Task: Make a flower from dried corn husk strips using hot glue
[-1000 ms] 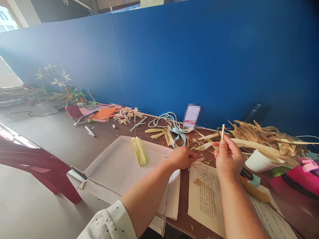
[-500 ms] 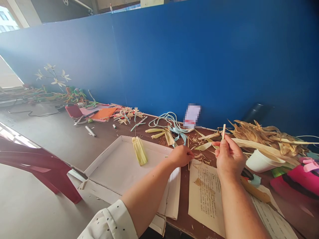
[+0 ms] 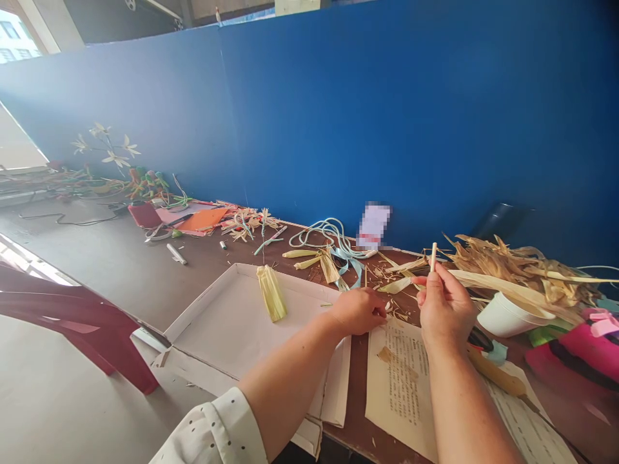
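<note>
Worktable against a blue partition (image 3: 309, 129), with the white tray (image 3: 213, 328) as reference. To the left of the tray stands a maroon chair (image 3: 104, 335); beyond its far left corner lie a white marker (image 3: 176, 254) and, farther back, an orange sheet (image 3: 206, 220). Within the tray, toward its far side, rests a yellow-green husk bundle (image 3: 272, 295). Behind the tray, a pale blue cord (image 3: 326, 224) lies in loose loops. At the tray's right edge is the left hand (image 3: 360, 311), its fingers curled inward and lowered near the tabletop; whether it grips anything cannot be told. Just right of the tray lies a printed sheet (image 3: 396, 386). Farther right of the tray, the right hand (image 3: 445, 306) is raised and closed, pinching a pale stick (image 3: 434, 256) nearly upright between thumb and fingers, its top end projecting. Well to the tray's right are dry brown husks (image 3: 517, 261) and a tilted white cup (image 3: 512, 316).
</note>
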The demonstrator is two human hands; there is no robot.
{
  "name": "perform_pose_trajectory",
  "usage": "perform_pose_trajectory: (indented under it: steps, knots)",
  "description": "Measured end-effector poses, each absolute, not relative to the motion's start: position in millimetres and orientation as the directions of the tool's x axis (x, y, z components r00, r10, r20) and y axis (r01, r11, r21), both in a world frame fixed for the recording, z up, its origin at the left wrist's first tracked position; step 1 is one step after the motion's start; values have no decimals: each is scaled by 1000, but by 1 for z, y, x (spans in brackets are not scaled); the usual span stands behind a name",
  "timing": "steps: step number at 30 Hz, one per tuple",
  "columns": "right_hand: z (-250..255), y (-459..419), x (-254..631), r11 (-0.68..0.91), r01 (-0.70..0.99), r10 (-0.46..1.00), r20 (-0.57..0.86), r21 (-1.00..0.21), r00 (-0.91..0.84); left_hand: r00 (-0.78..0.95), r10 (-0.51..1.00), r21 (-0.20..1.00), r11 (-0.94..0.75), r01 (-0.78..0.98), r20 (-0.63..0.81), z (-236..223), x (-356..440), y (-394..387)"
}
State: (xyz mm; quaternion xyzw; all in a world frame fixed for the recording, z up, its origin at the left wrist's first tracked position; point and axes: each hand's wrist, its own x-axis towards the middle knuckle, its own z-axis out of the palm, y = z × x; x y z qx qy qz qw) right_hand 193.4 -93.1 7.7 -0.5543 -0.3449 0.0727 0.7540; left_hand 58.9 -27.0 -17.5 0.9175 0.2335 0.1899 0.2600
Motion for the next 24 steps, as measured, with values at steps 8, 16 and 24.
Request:
perform_pose_trajectory:
  steps: [8, 16, 24]
  knots:
    - [6, -92, 195, 384, 268, 499, 442, -884, 745, 834, 521, 513, -773, 372, 180, -20, 62, -30]
    - [9, -94, 194, 351, 288, 490, 437, -891, 754, 726, 659, 815, -522, 254, 196, -19, 63, -23]
    - [9, -95, 193, 330, 319, 481, 449, -888, 753, 723, 689, 955, 185, -233, 43, -7, 59, -19]
